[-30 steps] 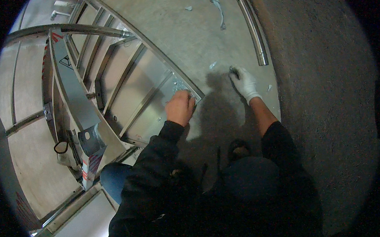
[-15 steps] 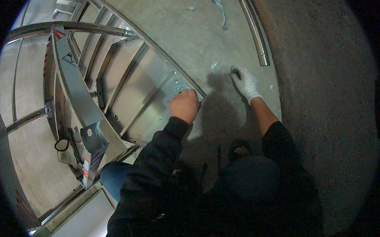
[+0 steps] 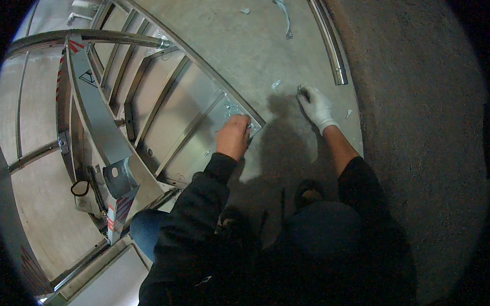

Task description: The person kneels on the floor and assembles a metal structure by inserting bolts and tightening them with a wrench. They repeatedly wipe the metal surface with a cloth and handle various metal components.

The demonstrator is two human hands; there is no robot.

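My bare left hand is over the near right corner of a ribbed metal panel, fingers curled and pressed together. Whatever sits in its fingers is too small to make out. Beside it, along the panel's edge strip, lies a scatter of small shiny pieces, perhaps fasteners. A white glove covers my right hand, held above the concrete floor to the right of the panel. Its fingers are bent inward, with a small dark bit at the tips that I cannot identify.
A straight metal tube lies at the far right, along a dark rough strip of ground. Left of the panel stand a curved metal tube and a grey bent plate. Plastic scraps lie on the concrete.
My left hand has shifted slightly left and turned, uncovering more of the panel's corner. The right hand stays nearly where it was.
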